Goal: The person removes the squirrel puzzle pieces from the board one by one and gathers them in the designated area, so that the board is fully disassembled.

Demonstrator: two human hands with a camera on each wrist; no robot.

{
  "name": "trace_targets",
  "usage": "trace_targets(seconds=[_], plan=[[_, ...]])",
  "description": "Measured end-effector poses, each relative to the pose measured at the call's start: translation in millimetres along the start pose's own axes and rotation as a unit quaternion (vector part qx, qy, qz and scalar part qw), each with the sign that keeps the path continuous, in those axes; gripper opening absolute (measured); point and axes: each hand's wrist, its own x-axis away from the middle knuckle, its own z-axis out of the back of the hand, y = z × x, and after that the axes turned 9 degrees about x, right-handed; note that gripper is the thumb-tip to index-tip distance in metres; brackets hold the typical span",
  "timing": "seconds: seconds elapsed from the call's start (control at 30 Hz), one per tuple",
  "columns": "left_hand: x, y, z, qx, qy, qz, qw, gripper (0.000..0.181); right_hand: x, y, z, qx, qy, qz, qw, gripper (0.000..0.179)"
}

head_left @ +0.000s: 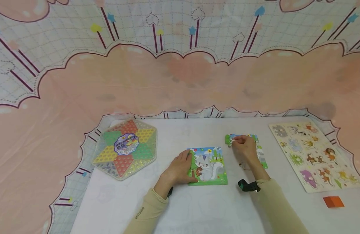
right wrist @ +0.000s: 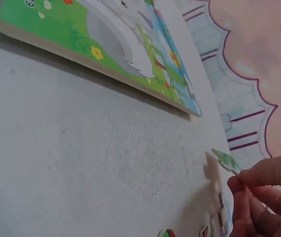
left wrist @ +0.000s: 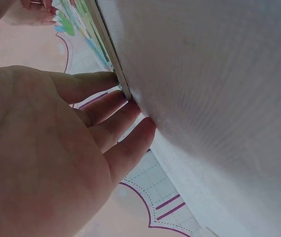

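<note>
A squirrel puzzle board (head_left: 208, 169) lying on the white table (head_left: 194, 208) is being touched along its left edge by the left hand (head_left: 179, 168), whose fingers are being kept extended rather than clenched. To the board's right, a small green-patterned puzzle piece (right wrist: 224, 158) is being pinched at a tilt between the thumb and fingertips of the right hand (head_left: 246, 149), near other puzzle pieces (head_left: 261, 156). This work is being flanked by a hexagonal star-patterned game board (head_left: 144, 152) on the left and an animal board (head_left: 297, 148) on the right.
</note>
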Motion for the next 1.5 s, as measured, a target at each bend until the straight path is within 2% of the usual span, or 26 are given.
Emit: trace_targets(seconds=[0.3, 0.53, 0.77, 0.93, 1.2, 1.5], plan=[[0.9, 0.9, 0.7, -0.006, -0.004, -0.002, 1.0, 0.099, -4.6, -2, 0, 0.016, -0.014, -0.007, 0.9997, 0.028], [0.5, -0.5, -0.5, -0.009, -0.002, -0.005, 0.9999, 0.099, -6.4, -5, 1, 0.048, -0.019, -0.004, 0.9986, 0.029], [0.5, -0.3, -0.6, -0.011, 0.0, -0.005, 0.9999, 0.099, -7.6, -5, -1, 0.069, -0.031, -0.015, 0.997, 0.041], [0.3, -0.1, -0.3, -0.017, 0.0, -0.004, 0.9999, 0.099, -8.9, -3, -5, 0.104, -0.038, -0.024, 0.9936, 0.046], [0.5, 0.0, 0.0, -0.01, 0.002, -0.006, 0.9999, 0.099, -7.8, -4, -7, 0.144, -0.021, -0.011, 0.9893, 0.045], [-1.0, -1.2, -0.9, -0.013, 0.001, -0.004, 0.9999, 0.1, -8.7, -6, -11, 0.16, -0.019, -0.02, 0.9867, 0.045]])
